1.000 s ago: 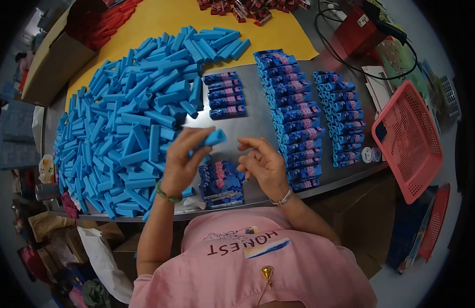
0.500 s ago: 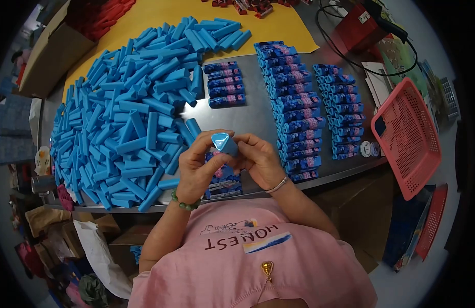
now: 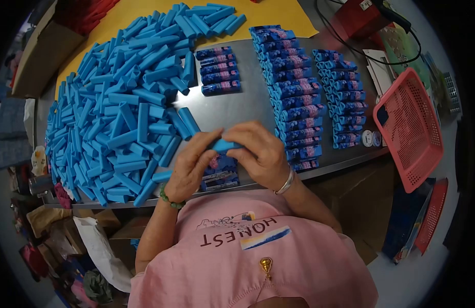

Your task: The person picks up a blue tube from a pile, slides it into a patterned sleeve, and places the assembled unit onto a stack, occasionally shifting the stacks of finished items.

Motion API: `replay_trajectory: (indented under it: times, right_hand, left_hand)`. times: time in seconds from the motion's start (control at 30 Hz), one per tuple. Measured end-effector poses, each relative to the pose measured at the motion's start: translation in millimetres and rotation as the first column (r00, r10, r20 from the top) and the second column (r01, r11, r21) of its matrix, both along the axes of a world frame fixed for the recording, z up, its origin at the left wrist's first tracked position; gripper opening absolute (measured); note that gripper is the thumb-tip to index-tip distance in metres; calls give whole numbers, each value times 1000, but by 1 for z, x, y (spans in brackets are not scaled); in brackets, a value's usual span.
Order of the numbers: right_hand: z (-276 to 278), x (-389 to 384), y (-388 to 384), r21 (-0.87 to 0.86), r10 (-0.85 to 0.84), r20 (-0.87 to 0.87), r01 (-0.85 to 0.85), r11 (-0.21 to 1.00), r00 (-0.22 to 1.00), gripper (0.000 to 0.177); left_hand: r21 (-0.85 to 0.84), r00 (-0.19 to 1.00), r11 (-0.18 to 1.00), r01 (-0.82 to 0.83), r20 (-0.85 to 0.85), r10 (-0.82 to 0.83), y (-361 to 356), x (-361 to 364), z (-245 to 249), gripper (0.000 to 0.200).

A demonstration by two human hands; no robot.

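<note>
Both my hands grip the ends of one blue triangular tube (image 3: 225, 146), held sideways above the table's front edge. My left hand (image 3: 188, 165), with a green bead bracelet, has its fingers closed on the left end. On the right end, my right hand (image 3: 264, 158) pinches with thumb and fingers. Directly below lies a stack of dark blue and pink printed wrappers (image 3: 220, 178), partly covered by my hands. Left of them spreads a big heap of plain blue tubes (image 3: 122, 115). A short row of wrapped tubes (image 3: 220, 75) lies behind my hands.
Stacked wrapped tubes stand in a large block (image 3: 299, 97) and a smaller one (image 3: 345, 97) to the right. Beyond are a pink plastic basket (image 3: 409, 154), a red device (image 3: 358, 25) with a black cable, and two small round discs (image 3: 371, 138). A cardboard box (image 3: 42, 51) stands far left.
The tube has turned from pointing its open, triangular end upward at me to lying sideways between my hands. My right hand has come over its right end. The view has shifted slightly.
</note>
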State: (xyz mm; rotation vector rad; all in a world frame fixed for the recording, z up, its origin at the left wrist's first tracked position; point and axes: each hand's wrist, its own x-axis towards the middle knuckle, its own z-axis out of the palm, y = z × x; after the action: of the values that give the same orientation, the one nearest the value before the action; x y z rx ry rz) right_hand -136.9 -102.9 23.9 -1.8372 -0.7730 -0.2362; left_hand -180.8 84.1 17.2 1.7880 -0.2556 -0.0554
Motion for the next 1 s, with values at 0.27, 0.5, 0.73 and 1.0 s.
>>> replay_trajectory:
  times: [0.27,0.5,0.73,1.0]
  right_hand:
    - [-15,-3,-11,158,-58,-449,144,977,891,22]
    - [-21,-7,-13,146,-23,-487,107,984,873,24]
    - [-22,-8,-10,207,-54,-538,194,959,841,21]
    - [-21,-8,-14,259,23,-622,179,949,782,20]
  left_hand:
    - [623,998,781,41,-67,1,6,-28,-24,36]
    - [664,983,725,-181,104,150,-3,-27,-26,33]
    - [574,955,797,-186,-84,284,4,-28,-38,24]
    - [402,924,855,-328,-54,379,6,-32,-46,26]
